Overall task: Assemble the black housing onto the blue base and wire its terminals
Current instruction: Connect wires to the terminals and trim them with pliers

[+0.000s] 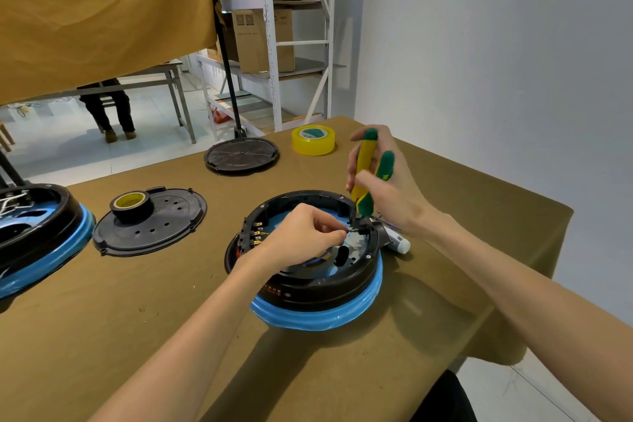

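Observation:
The round black housing (325, 279) sits on the blue base (318, 317) in the middle of the table. Brass terminals (257, 233) line its inner left wall. My left hand (301, 236) reaches inside the ring and pinches a small dark wire end near the right inner wall. My right hand (383, 181) grips a yellow-and-green tool (364, 168) held upright, its lower end at the housing's far right rim. A white part with thin purple wires (399, 241) lies just outside the rim, partly hidden by my right wrist.
A black cover plate (171, 226) carries a roll of black tape (132, 205) at the left. Another black-and-blue unit (41, 250) sits at the far left edge. A black disc (241, 154) and yellow tape roll (313, 139) lie at the back. The table edge runs along the right.

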{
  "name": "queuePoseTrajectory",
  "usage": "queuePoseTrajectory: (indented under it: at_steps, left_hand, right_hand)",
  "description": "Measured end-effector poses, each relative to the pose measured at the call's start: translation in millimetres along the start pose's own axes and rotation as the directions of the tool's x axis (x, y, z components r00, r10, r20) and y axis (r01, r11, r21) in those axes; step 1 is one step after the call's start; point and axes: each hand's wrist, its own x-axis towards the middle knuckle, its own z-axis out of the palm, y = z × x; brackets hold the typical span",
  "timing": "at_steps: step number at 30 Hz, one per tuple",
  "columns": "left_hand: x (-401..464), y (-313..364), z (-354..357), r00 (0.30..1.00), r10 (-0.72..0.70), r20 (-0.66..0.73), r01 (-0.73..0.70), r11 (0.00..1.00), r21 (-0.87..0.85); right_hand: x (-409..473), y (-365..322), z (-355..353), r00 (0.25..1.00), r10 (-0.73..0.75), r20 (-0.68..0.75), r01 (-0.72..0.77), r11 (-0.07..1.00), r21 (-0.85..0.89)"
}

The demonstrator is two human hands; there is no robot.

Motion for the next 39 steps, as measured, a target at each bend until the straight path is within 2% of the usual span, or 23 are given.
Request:
queuePoseTrajectory:
  at_steps: [2,3,5,6,8,10,12,23,29,35,39]
  left_hand:
    - [2.6,3.1,2.9,0.997,0.068,-0.045,-0.062,0.99,0.125]
    - [3.7,4.8,4.2,0.993,0.092,-0.075,-0.077,0.98,0.186]
    - [5.4,8.2,8.4,0.984,0.113,-0.138,-0.071,0.958,0.279]
    - [5.9,9.0,10.5,0.979,0.118,-0.164,-0.062,0.949,0.31]
    - [5.7,8.5,14.0,0.974,0.124,-0.188,-0.053,0.937,0.346]
    - [5.0,7.0,15.5,0.975,0.136,-0.176,-0.059,0.921,0.386]
    - [5.0,5.7,16.1,0.977,0.149,-0.152,-0.077,0.912,0.404]
    - [3.5,4.1,13.7,0.973,0.157,-0.171,-0.094,0.939,0.33]
    - [5.5,10.8,17.2,0.948,0.205,-0.244,-0.068,0.879,0.471]
    - [2.9,13.5,19.0,0.933,0.208,-0.292,-0.029,0.856,0.516]
    - [1.7,15.2,17.8,0.95,0.181,-0.255,-0.032,0.867,0.498]
  right_hand:
    - [4.6,-0.1,-11.4,0.985,0.066,-0.161,-0.049,0.993,0.106]
    - [7.8,2.0,-18.2,0.96,0.108,-0.259,-0.084,0.991,0.101]
    - [12.0,11.9,-33.9,0.906,0.209,-0.368,-0.254,0.964,-0.079]
    - [11.8,20.0,-40.7,0.892,0.275,-0.358,-0.366,0.905,-0.218]
    - [6.3,36.8,-45.3,0.875,0.431,-0.219,-0.484,0.765,-0.425]
    - [-1.1,50.1,-37.6,0.845,0.531,-0.067,-0.488,0.712,-0.506]
    - [-5.5,57.8,-29.8,0.842,0.539,-0.001,-0.448,0.699,-0.558]
    - [-5.5,55.5,-26.5,0.819,0.568,0.086,-0.429,0.704,-0.566]
    - [-10.0,52.7,-23.4,0.824,0.56,0.09,-0.402,0.688,-0.604]
    - [-9.2,51.2,-24.9,0.808,0.576,0.122,-0.409,0.698,-0.588]
    - [-9.0,51.4,-25.3,0.808,0.576,0.123,-0.417,0.707,-0.571]
